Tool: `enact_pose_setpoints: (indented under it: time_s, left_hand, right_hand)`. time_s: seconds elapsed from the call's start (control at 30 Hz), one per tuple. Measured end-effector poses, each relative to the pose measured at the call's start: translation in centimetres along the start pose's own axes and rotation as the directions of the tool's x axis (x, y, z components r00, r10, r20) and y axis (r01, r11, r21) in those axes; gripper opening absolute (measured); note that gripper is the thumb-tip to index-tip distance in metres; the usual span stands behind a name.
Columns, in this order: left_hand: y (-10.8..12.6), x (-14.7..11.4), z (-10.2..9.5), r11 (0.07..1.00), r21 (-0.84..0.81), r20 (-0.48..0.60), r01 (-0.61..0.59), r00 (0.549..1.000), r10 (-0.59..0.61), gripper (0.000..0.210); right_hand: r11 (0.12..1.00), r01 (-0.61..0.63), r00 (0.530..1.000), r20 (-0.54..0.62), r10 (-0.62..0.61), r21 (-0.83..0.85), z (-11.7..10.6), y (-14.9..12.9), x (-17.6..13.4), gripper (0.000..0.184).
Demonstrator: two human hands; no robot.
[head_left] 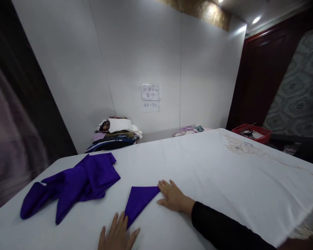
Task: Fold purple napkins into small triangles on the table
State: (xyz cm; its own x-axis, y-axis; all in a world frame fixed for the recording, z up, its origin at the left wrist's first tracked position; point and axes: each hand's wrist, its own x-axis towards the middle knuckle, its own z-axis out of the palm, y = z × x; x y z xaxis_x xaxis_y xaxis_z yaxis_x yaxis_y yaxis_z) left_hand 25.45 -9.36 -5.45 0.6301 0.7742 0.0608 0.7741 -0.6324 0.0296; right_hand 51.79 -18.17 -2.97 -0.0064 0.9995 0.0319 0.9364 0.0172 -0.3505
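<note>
1. Your left hand [116, 236] lies spread flat at the lower corner of one folded purple triangle [137, 202] on the white desk [177, 163].
2. Your right hand [173, 197], also spread, touches its upper-right corner.
3. One purple heap [78, 182] lies left, perhaps several pieces.
4. Two clothing piles [117, 134] and one red basket [265, 136] show beyond.

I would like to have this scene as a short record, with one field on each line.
work surface: table covered with smooth white cloth
main item: flat purple fabric triangle
left hand: open left hand, fingers at the triangle's lower corner
right hand: open right hand, fingertips at its right corner
left side of table: loose heap of purple fabric, apart from the triangle
beyond far edge: stack of mixed-colour folded clothes
wall: white paper sign, handwritten, "45-50" below
far right: red plastic basket
</note>
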Motion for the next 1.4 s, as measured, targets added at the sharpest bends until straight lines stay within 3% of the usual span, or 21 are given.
enact_pose_setpoints:
  time_s: [0.07,0.13,0.23,0.43,0.73,0.93,1.03,1.2,1.4]
  left_hand:
    - [1.6,1.1,-1.5,0.999,0.035,-0.01,-0.002,1.0,0.003,0.069]
    - [3.4,2.4,-2.8,0.996,0.017,-0.045,-0.086,0.995,0.086,0.074]
    - [5.1,4.0,-3.1,0.976,-0.023,-0.034,-0.217,0.976,0.216,0.075]
    - [5.1,4.2,-1.1,0.959,-0.057,0.003,-0.276,0.961,0.277,0.074]
    - [5.3,3.9,-1.3,0.96,-0.075,0.022,-0.27,0.962,0.273,0.076]
    - [5.3,3.9,-1.4,0.958,-0.084,0.041,-0.273,0.96,0.277,0.069]
    - [5.6,3.9,-1.7,0.959,-0.07,0.067,-0.274,0.958,0.278,0.067]
    - [5.4,4.1,-1.4,0.962,-0.081,0.05,-0.262,0.962,0.267,0.07]
    - [5.1,4.2,-0.8,0.957,-0.103,0.037,-0.27,0.961,0.275,0.076]
  right_hand:
    - [1.0,-0.006,1.0,0.0,0.006,-0.009,0.0,-0.1,0.0,0.074]
    - [1.0,-0.011,1.0,0.006,0.011,-0.019,-0.1,-0.2,0.1,0.074]
    - [1.0,-0.011,1.0,0.014,0.011,-0.028,-0.1,-0.2,0.1,0.073]
    - [0.998,-0.02,0.999,0.039,0.022,-0.06,0.0,-0.2,0.0,0.072]
    - [0.987,-0.12,0.993,0.008,0.122,-0.111,-0.7,1.1,-0.8,0.075]
    - [0.987,0.158,0.987,0.006,-0.158,-0.022,-0.1,-5.0,2.8,0.078]
    - [0.977,0.207,0.978,0.021,-0.208,0.057,0.9,-6.8,4.5,0.078]
    - [0.992,0.109,0.993,0.029,-0.111,0.072,1.9,-4.8,4.2,0.078]
    - [0.998,0.06,0.998,0.017,-0.059,-0.016,1.2,-1.1,1.6,0.073]
